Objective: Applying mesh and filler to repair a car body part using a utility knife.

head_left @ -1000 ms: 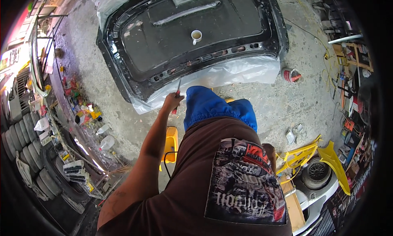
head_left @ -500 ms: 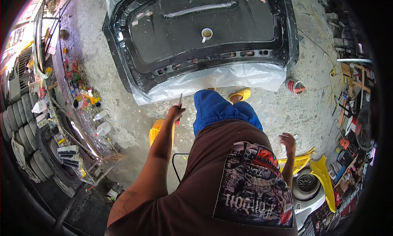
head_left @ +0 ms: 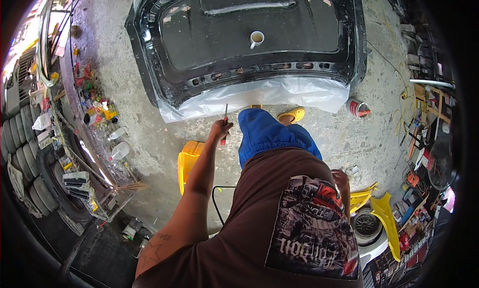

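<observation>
My left hand [head_left: 219, 131] is closed round a slim tool [head_left: 224, 138] with a red handle. Its thin grey blade points up and away, toward the edge of a plastic sheet. Close against the side of my shirt, my right hand [head_left: 341, 178] hangs low, and its fingers are too hidden to read. A large black car body panel [head_left: 209, 28], looking like a bonnet, lies ahead on the clear plastic sheet [head_left: 189, 108]. On the panel stands a white mug [head_left: 257, 37] with something pale brown inside.
A yellow container [head_left: 191, 150] stands beside my left forearm. A red and grey tin [head_left: 357, 108] is right of the sheet. Yellow panels [head_left: 384, 218] and a wheel [head_left: 368, 224] lie at lower right. Bottles [head_left: 119, 150] and tyres [head_left: 22, 138] crowd the left; a cable [head_left: 391, 66] crosses the right floor.
My right hand has drawn in against my shirt, leaving a small white thing on the floor in sight. My left hand, still holding the red-handled tool, has shifted slightly right and up.
</observation>
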Motion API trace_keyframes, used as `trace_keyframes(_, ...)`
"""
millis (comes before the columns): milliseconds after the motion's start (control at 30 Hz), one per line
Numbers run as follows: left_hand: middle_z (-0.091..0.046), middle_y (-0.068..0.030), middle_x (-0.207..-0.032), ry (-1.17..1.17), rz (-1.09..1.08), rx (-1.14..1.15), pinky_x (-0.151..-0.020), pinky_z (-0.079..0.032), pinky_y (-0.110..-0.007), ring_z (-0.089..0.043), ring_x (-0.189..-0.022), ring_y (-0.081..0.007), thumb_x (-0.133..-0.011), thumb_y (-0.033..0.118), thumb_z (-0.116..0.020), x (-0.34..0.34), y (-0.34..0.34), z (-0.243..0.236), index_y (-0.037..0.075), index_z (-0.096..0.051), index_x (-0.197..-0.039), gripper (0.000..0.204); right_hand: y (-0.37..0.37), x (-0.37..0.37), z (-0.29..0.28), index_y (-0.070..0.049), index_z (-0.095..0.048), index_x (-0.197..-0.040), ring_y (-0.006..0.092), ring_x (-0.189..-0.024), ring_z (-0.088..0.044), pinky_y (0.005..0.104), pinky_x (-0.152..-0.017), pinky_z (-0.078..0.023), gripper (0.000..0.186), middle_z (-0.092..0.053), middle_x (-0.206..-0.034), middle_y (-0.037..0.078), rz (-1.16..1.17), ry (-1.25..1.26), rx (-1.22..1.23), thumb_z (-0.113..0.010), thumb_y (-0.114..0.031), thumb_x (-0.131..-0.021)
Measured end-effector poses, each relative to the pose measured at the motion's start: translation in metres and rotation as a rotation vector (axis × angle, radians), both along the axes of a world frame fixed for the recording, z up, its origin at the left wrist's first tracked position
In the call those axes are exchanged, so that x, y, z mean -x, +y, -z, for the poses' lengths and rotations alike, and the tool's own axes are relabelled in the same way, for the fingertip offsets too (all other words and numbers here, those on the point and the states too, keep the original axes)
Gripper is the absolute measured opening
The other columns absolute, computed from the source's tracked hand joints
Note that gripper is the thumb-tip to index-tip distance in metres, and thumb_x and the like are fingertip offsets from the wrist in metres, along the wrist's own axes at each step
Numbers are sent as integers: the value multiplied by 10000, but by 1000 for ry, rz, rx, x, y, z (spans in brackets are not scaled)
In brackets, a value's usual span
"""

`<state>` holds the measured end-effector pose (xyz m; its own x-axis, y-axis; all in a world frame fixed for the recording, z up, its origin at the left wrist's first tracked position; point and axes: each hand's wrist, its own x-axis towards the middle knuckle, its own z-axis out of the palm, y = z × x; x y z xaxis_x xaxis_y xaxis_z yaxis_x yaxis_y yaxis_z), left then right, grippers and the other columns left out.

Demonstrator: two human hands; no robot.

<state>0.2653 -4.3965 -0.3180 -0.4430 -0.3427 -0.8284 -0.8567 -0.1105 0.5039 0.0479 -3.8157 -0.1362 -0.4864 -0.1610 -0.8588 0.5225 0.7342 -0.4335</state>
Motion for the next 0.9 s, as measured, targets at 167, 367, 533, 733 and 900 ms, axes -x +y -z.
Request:
trace_keyframes(167, -647, -106, -629, 103, 14, -52, -558, -510, -337, -647, -548, -173, -873, 300, -741, 33, 4, -7, -18, -646, -804, 339, -19, -11, -22, -24, -637, -1191, 146, -815, -677, 292, -699, -545, 393, -723, -1009, 85, -31, 66, -161, -753, -232, -878)
trace_keyframes(367, -653, -112, -635, 20, 42, -7, -549, -511, -348, -663, -549, -188, -858, 310, -753, 17, -5, 2, -6, -634, -764, 351, -13, -6, -19, -38, -638, -1198, 159, -849, -691, 298, -722, -559, 369, -721, -1011, 82, -14, 116, -132, -724, -233, -896)
trace_keyframes(533, -668, -90, -635, -61, 87, 61, -537, -488, -338, -639, -539, -167, -867, 345, -759, -26, -17, 20, 5, -670, -811, 356, -13, 10, -10, -40, -638, -1197, 162, -863, -689, 300, -728, -560, 360, -721, -1020, 79, -2, 102, -9, -719, -234, -904)
trace_keyframes(733, -656, -94, -620, -123, 81, 13, -522, -479, -334, -621, -516, -168, -870, 355, -760, -6, -17, 8, 25, -627, -766, 371, -11, 2, -17, -41, -635, -1196, 161, -857, -686, 298, -724, -559, 353, -722, -1019, 77, -15, 117, -14, -719, -235, -914)
trace_keyframes(900, -635, -72, -608, 0, 40, -5, -501, -462, -320, -604, -506, -153, -885, 330, -749, -3, -14, 16, 35, -604, -767, 349, -12, 4, -15, -36, -636, -1179, 153, -855, -682, 297, -721, -553, 336, -724, -1009, 66, -24, 55, -36, -716, -234, -920)
